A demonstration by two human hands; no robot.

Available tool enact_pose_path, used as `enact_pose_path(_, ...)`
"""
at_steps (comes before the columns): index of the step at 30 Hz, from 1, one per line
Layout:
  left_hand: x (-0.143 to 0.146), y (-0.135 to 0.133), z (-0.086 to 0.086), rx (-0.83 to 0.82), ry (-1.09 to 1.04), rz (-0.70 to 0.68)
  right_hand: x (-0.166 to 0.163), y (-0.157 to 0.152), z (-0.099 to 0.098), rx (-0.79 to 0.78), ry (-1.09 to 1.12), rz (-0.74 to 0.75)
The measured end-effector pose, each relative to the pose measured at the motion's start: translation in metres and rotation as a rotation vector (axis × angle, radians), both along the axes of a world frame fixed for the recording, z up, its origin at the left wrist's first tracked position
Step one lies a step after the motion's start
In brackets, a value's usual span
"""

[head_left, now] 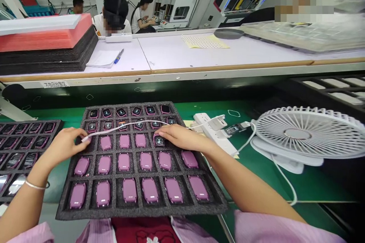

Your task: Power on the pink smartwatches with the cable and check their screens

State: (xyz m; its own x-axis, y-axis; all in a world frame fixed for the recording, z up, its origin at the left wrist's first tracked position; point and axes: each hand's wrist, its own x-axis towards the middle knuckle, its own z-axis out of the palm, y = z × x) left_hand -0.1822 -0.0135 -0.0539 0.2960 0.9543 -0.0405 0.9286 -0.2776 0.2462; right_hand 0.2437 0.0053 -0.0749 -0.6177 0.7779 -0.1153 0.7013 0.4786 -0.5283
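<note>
A dark grey foam tray (114, 212) lies before me, its compartments holding purple smartwatch bodies without straps. The two far rows have screens up; most in the nearer rows show purple backs (123, 162). At the tray's left side, my left hand (70, 140) pinches the thick end of a white charging cable (107, 132), which runs across the tray towards the right. My right hand (179, 136) reaches in from the right, its fingers at the upper edge of a smartwatch (159, 141) with its lit screen up, in the third row. Its thumb is hidden.
A white power strip (213, 133) with plugs and a white fan (298, 134) stand to the right. Another watch tray (31, 142) sits at left. Behind, a raised shelf (168, 55) carries stacked foam sheets (42, 38), paper and a pen. Several people sit beyond.
</note>
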Motion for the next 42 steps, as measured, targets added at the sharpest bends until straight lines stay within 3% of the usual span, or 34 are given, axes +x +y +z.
enact_pose_path(3, -0.011, 0.011, 0.003, -0.149, -0.276, 0.12, 0.0, 0.001, 0.0, 0.029, -0.035, 0.024)
enact_pose_path(6, -0.012, 0.015, 0.001, -0.275, -0.392, 0.091, -0.001, 0.002, 0.0, 0.037, -0.058, 0.033)
enact_pose_path(14, -0.001, 0.018, -0.002, -0.417, -0.365, 0.016, -0.001, 0.003, 0.002, 0.03, -0.049, 0.062)
enact_pose_path(24, -0.001, 0.021, -0.003, -0.432, -0.375, 0.027, 0.0, -0.002, -0.012, 0.06, -0.004, 0.016)
enact_pose_path(27, 0.002, 0.017, 0.002, -0.374, -0.372, 0.089, -0.003, -0.008, -0.016, 0.101, 0.0, -0.037)
enact_pose_path(31, 0.018, 0.005, 0.005, -0.141, -0.334, 0.24, -0.005, -0.01, -0.018, 0.105, 0.011, -0.044)
enact_pose_path(34, 0.043, -0.005, -0.003, -0.109, -0.37, 0.101, -0.004, -0.01, -0.017, 0.107, -0.02, -0.042)
enact_pose_path(37, 0.068, -0.011, -0.012, -0.125, -0.208, -0.063, -0.005, -0.01, -0.014, 0.104, -0.03, -0.04)
enact_pose_path(42, 0.088, -0.015, -0.009, -0.044, 0.176, -0.078, -0.005, -0.012, -0.012, 0.109, 0.015, -0.057)
